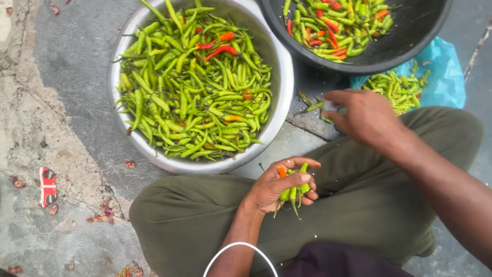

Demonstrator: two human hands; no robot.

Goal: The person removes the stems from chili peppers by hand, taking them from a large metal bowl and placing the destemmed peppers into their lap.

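The left hand (279, 187) is curled around a small bunch of chillies (293, 191), green with one orange tip, held over the person's lap. The right hand (363, 117) reaches to the floor further out, fingers bent and drawn together over a few loose chillies (313, 105); whether it pinches one I cannot tell. Just right of it a small pile of green chillies (397, 90) lies on a blue plastic bag (446, 72). Left stands a steel bowl (279, 51) heaped with chillies; far right, a black basin (410, 41) holds fewer.
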